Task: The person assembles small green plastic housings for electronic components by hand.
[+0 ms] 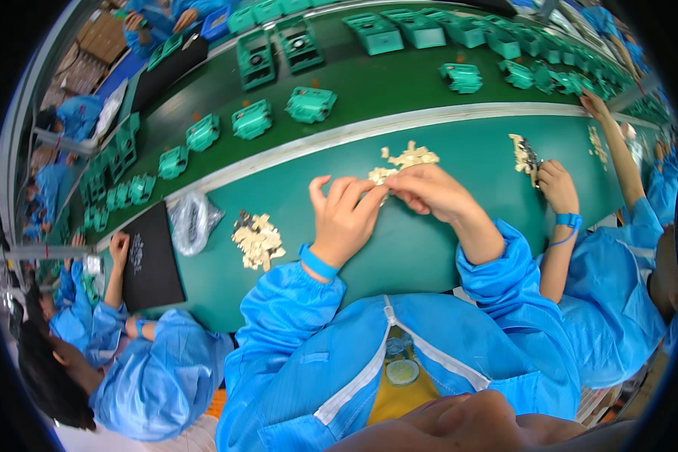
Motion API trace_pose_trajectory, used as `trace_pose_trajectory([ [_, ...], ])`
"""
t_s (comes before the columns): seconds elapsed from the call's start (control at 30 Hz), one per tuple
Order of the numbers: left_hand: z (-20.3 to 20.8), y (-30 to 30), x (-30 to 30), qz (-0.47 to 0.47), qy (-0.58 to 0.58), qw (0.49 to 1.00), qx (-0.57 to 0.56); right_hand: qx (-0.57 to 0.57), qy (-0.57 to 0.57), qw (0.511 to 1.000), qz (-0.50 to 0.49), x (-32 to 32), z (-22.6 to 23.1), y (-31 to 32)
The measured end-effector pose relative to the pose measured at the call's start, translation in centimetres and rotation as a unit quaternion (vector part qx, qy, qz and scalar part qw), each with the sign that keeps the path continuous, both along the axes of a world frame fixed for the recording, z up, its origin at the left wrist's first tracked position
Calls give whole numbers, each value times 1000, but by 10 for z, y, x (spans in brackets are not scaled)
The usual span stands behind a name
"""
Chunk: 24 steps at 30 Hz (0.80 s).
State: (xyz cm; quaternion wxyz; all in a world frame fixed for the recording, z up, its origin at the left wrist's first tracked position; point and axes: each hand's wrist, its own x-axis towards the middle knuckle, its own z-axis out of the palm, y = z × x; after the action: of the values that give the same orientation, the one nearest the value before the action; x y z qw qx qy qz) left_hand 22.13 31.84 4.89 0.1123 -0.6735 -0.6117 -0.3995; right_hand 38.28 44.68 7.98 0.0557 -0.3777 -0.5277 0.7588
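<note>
My left hand [344, 218] and my right hand [435, 194] meet over the green work mat [294, 181], fingertips almost touching. Thumb and forefinger of each are pinched together, while the other left fingers stay curved and raised. Whatever lies between the fingertips is too small and covered to make out. Just beyond them is a heap of small cream plastic parts [414, 156], some showing right behind my fingers. To the left sits a second heap of cream parts [258, 242] with a few dark pieces among them. A blue band circles my left wrist.
Beyond a pale rail [309, 147] runs a dark green conveyor [203, 90] carrying several teal housings [310, 104]. A clear plastic bag [193, 224] and black sheet [152, 256] lie left. At right, a co-worker's hand [558, 187] is near cream and black parts [526, 158]. Another co-worker sits left.
</note>
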Motion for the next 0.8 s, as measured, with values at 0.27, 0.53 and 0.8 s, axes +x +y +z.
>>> trace_pose_trajectory([
  [0.27, 5, 3, 5, -31, -20, 999, -13, 109, 26, 994, 17, 21, 24, 54],
  [0.53, -4, 12, 9, -55, -75, 995, -43, 668, -373, 564, -310, 141, 3, 329],
  [0.8, -7, 12, 4, -65, -87, 993, -40, 630, -371, 572, -372, 216, -30, 372],
])
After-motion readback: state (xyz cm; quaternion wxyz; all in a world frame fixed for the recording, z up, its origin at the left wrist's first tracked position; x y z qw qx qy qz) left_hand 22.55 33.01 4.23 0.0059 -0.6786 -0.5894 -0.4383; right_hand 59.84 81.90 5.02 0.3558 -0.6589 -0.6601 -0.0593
